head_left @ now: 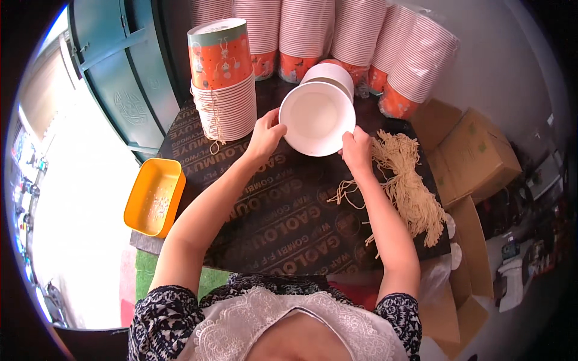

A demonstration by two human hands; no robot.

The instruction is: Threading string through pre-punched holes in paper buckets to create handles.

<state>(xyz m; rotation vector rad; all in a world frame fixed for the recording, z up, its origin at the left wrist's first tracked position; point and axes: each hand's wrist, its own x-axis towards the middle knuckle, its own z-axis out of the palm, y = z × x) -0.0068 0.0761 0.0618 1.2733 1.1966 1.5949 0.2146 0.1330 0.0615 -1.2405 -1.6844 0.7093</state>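
Observation:
Between my two hands is a white paper cup (318,114), tilted so that its open mouth and bare inside face me. My left hand (267,135) has its fingers closed on the rim at the left. On the lower right of the rim, my right hand (357,150) pinches the cup. Right behind it shows part of another white cup (331,73); whether the two touch I cannot tell. A stack of upside-down paper cups (224,111), the top one orange and green, stands to the left with string hanging down its side. Beside my right forearm lies a bundle of beige strings (406,186).
Several plastic-wrapped stacks of orange cups (307,30) line the table's back. At the left edge sits a yellow tub (155,197) with small pale bits inside. The dark printed table (271,222) stands beside a green metal door (129,90). Cardboard boxes (478,156) are at the right.

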